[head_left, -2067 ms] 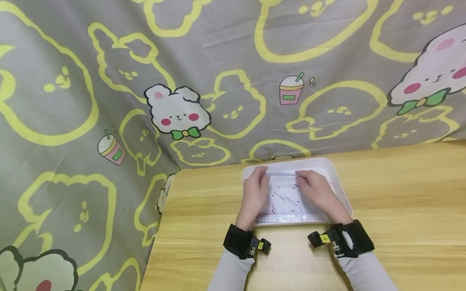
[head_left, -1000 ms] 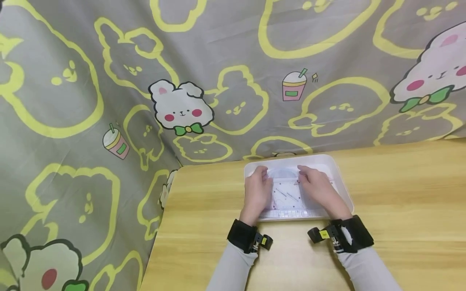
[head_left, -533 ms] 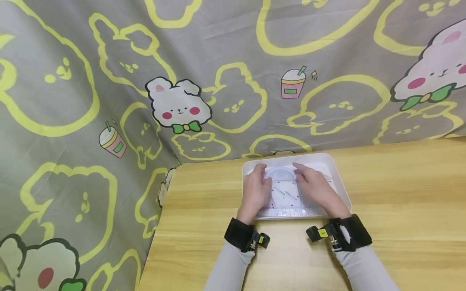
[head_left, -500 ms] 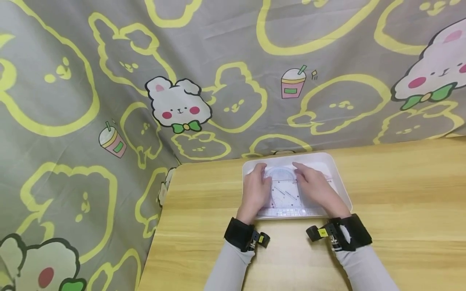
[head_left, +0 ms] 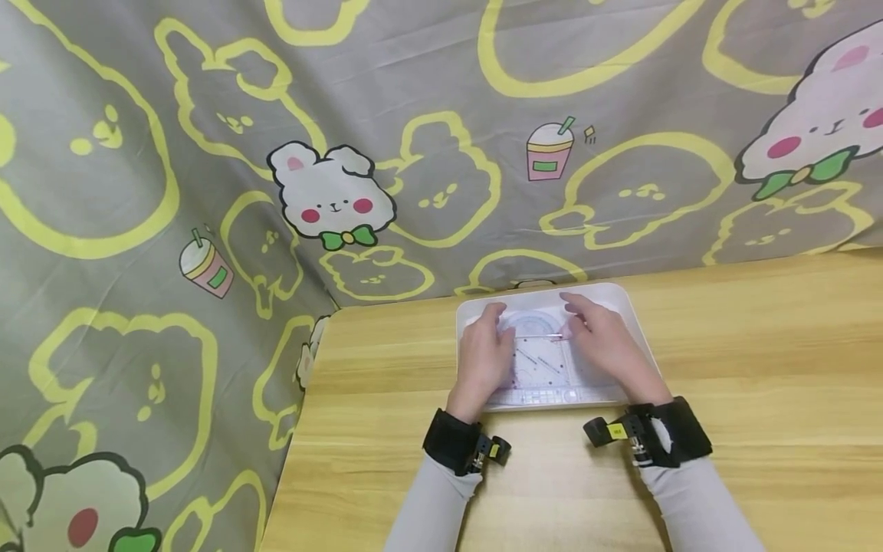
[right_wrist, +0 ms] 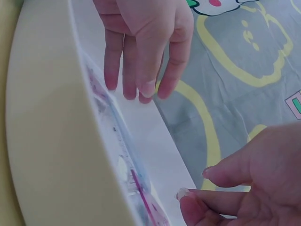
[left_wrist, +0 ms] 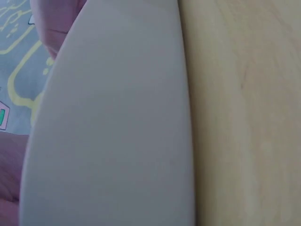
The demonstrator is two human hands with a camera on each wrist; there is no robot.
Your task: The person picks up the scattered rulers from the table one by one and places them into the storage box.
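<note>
A clear plastic drafting ruler set (head_left: 541, 364), with a protractor arc at its far end and a straight scale along its near edge, lies in a white tray (head_left: 638, 326). My left hand (head_left: 485, 353) hovers over the left part of the set, its fingers loosely extended. My right hand (head_left: 607, 341) is over the right part, thumb and forefinger parted. In the right wrist view my left hand (right_wrist: 150, 42) and right hand (right_wrist: 249, 179) face each other with nothing held between them. The tray wall (left_wrist: 113, 117) fills most of the left wrist view and hides the left fingers.
The tray stands on a wood-grain table (head_left: 386, 414) close to its back edge. A grey curtain (head_left: 448, 84) with rabbit and cup prints hangs behind and along the left. Black wrist straps with small cameras sit on both wrists.
About two seconds ago both hands were at the set's far edge, which looked raised. It now lies flatter, its protractor arc shows, and the fingers have come off it. The view has tilted slightly.
</note>
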